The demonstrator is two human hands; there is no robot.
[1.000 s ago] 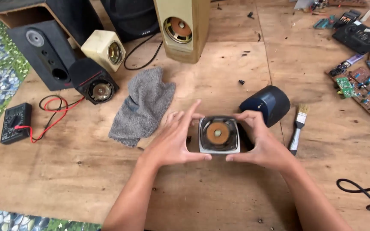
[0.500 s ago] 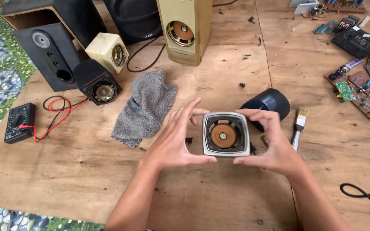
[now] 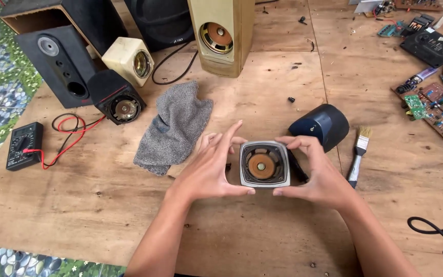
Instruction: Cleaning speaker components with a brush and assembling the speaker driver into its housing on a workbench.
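Observation:
Both hands hold a small square speaker front (image 3: 264, 164) with a grey frame and an orange-brown cone, just above the wooden board (image 3: 103, 205). My left hand (image 3: 208, 166) grips its left edge with thumb below and fingers spread above. My right hand (image 3: 316, 172) grips the right edge the same way. A dark blue rounded speaker shell (image 3: 321, 124) lies just behind my right hand. A grey knitted cloth (image 3: 175, 128) lies to the left of my left hand.
A paintbrush (image 3: 358, 154) lies right of my right hand. Several speakers stand at the back: a black box (image 3: 60, 64), a small black one (image 3: 116, 97), a cream one (image 3: 131, 60), a tall beige one (image 3: 221, 33). A multimeter (image 3: 23, 145) with red lead lies left; circuit boards (image 3: 434, 102) lie right.
The speaker front has been lifted slightly and tipped up to face the camera, with both hands keeping their grip on its sides.

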